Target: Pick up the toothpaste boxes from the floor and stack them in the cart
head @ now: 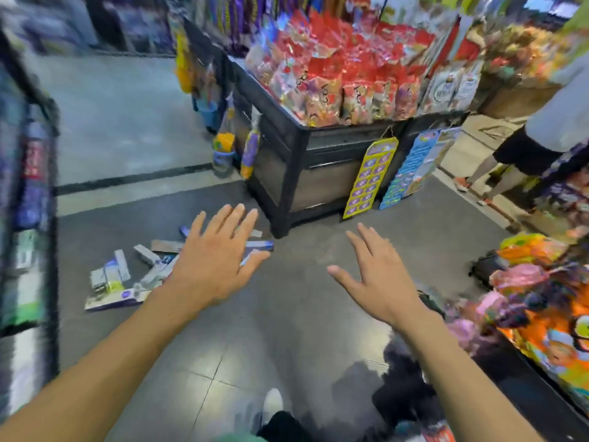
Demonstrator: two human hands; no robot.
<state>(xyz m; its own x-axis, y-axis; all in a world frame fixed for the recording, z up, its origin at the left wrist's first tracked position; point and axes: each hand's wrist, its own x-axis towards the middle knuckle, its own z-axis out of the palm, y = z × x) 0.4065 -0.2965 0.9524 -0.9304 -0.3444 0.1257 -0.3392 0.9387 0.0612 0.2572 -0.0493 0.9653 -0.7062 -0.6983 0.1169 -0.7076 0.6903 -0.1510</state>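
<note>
- Black display bin (pixel 293 145) ahead, heaped with red snack bags (pixel 344 74); yellow hanging card (pixel 371 177) and blue hanging card (pixel 417 164) dangling down its front.
- Shelf rack (pixel 28 202) at far left, stocked with packets too blurred to name.
- Low display (pixel 548 314) at right, piled with orange and pink bags.
- Toothpaste boxes (pixel 127 275) scattered on the grey floor (pixel 287 314) at left of centre, lying flat and crisscrossed, some touching or overlapping (a few partly hidden behind the near hand).
- No cart clearly made out.
- Bin's corner leg standing just beyond the boxes, near the farthest ones.
- Another person's legs (pixel 497 173) at upper right, well apart from the boxes.
- A white shoe (pixel 272 403) at bottom centre, on the floor.
- Left hand (pixel 216 263) stretched forward, palm down, fingers straight and spread, over the right end of the pile; contact with any box not discernible; gripping nothing.
- Right hand (pixel 379 285) also extended, palm down, fingers splayed wide, above bare floor, holding nothing, apart from the boxes.
</note>
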